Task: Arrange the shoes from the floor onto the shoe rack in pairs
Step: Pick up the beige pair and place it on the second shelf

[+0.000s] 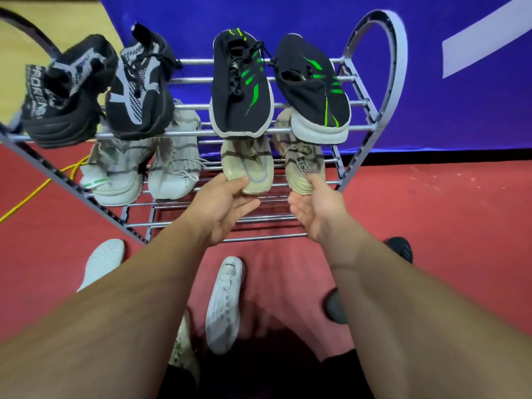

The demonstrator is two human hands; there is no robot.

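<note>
Head view: your open left hand [223, 208] and right hand [313, 210] touch the beige shoes' [250, 171] toes, white shoe [224, 303] just below.

Eight shoes [241, 84] on rack [371, 82]; others before it.

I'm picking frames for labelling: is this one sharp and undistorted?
Head view: the shoe rack bows from the wide-angle lens; the black-and-green shoes are crisp; the white shoe on the floor is motion-blurred; forearms loom large.
</note>
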